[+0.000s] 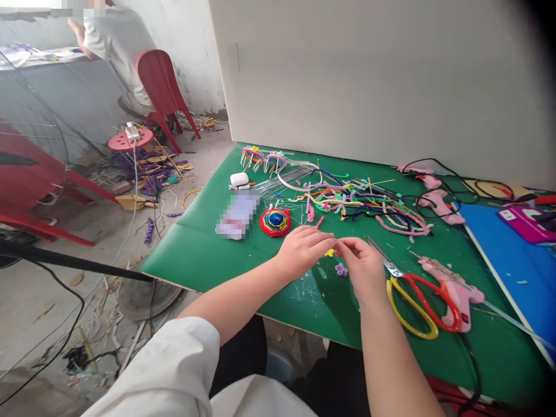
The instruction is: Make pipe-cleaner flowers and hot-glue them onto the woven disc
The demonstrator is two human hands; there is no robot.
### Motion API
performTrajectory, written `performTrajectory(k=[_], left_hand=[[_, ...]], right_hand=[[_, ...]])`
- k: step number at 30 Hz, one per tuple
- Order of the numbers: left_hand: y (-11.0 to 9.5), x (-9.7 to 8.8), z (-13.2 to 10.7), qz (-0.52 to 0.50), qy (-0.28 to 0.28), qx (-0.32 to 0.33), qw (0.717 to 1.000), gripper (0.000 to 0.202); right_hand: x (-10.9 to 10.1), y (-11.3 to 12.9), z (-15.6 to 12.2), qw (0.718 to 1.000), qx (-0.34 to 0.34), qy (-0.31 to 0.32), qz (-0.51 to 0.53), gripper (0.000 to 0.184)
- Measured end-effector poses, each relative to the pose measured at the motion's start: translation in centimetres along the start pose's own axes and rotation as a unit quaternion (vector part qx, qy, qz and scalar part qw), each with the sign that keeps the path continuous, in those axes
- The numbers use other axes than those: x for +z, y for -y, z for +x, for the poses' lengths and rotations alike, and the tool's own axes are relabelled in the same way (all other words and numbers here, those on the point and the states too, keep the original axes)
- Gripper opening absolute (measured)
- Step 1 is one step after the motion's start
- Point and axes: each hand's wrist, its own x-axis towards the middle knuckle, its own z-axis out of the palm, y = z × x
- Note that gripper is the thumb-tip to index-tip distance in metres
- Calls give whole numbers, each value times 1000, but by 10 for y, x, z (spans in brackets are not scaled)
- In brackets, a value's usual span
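Observation:
My left hand [303, 250] and my right hand [363, 267] meet over the green table [195, 249], fingertips pinched together on a small yellow piece [330, 252] between them. A small purple flower [341, 269] lies on the table just below the fingers. Scissors with red and yellow handles [419, 301] lie right beside my right hand. A red, blue and yellow woven disc [275, 222] sits to the left of my left hand.
A heap of coloured pipe cleaners [360, 202] fills the table's middle. Pink glue guns [454, 289] [438, 204] lie at the right, near a blue board [508, 255]. A white earbud case [239, 179] sits far left. Another person sits on a red chair [160, 87] behind.

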Motion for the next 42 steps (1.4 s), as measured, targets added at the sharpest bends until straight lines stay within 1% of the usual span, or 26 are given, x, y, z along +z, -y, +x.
performTrajectory(k=[3, 8, 11, 14, 18, 20, 21, 24, 26, 30, 34, 37, 42], left_hand=[[1, -2, 1, 17, 9, 8, 1000, 13], [-1, -5, 4, 32, 88, 4, 996, 18], [-4, -7, 6, 15, 117, 14, 993, 22], [-6, -10, 9, 10, 129, 38, 991, 23], [-7, -11, 12, 22, 137, 54, 989, 24], [-7, -11, 12, 24, 129, 53, 990, 24], [-7, -10, 11, 21, 120, 48, 991, 23], [-4, -10, 9, -6, 102, 15, 995, 22], [-2, -10, 7, -25, 101, -4, 995, 21], [0, -8, 4, -57, 103, -5, 993, 18], [-1, -6, 3, -57, 134, -5, 989, 20], [-1, -5, 3, -44, 147, -2, 988, 20], [-1, -5, 3, -42, 141, 1, 989, 15]], right_hand=[[-1, -1, 1, 1000, 5, 6, 11, 26], [-4, 1, 0, 999, 19, 38, 21, 23], [-6, 4, 0, 998, 24, 54, 31, 22], [-5, 4, 0, 995, 43, 55, 66, 22], [0, 4, 0, 983, 103, 57, 141, 25], [3, 4, -1, 977, 122, 48, 170, 27], [4, 4, -1, 977, 117, 37, 172, 27], [4, 3, -1, 989, 66, 14, 129, 25], [-1, 2, 0, 994, 50, 30, 90, 26], [-12, 0, 3, 995, 56, 85, 18, 26], [-17, -1, 4, 993, 48, 104, -33, 28], [-15, 0, 4, 992, 49, 107, -42, 31], [-14, 2, 3, 991, 59, 116, -32, 27]])
